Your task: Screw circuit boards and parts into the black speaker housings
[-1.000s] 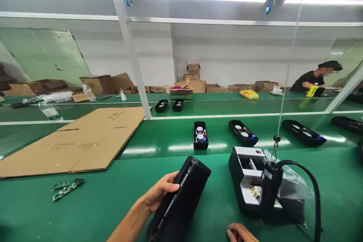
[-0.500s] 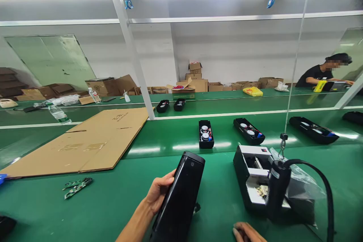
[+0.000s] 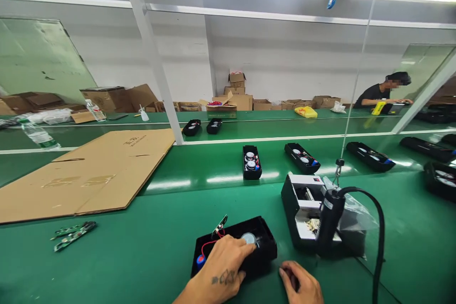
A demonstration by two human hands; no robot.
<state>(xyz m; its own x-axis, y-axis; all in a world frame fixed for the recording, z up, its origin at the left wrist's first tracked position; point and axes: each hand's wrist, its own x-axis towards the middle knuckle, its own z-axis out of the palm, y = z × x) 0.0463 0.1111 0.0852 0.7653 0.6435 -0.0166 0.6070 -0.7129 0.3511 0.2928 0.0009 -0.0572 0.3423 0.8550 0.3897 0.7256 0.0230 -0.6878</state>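
A black speaker housing [image 3: 261,242] lies open side up on the green bench, showing a round speaker, red wire and a small circuit board sticking up at its left. My left hand [image 3: 223,268] rests on top of it, fingers curled over the near edge and inside. My right hand [image 3: 301,282] lies on the bench just right of the housing, fingers curled; whether it holds anything is hidden.
A black hanging power screwdriver [image 3: 329,221] with cable stands beside a black-and-white box [image 3: 301,199]. Open speaker housings [image 3: 251,162] lie on the conveyor. Flat cardboard [image 3: 89,173] and green circuit boards [image 3: 73,235] are left. A person [image 3: 381,92] works far right.
The housing, held upright and tilted in my left hand before, now lies flat and open side up on the bench with my left hand on top. The view shifted slightly.
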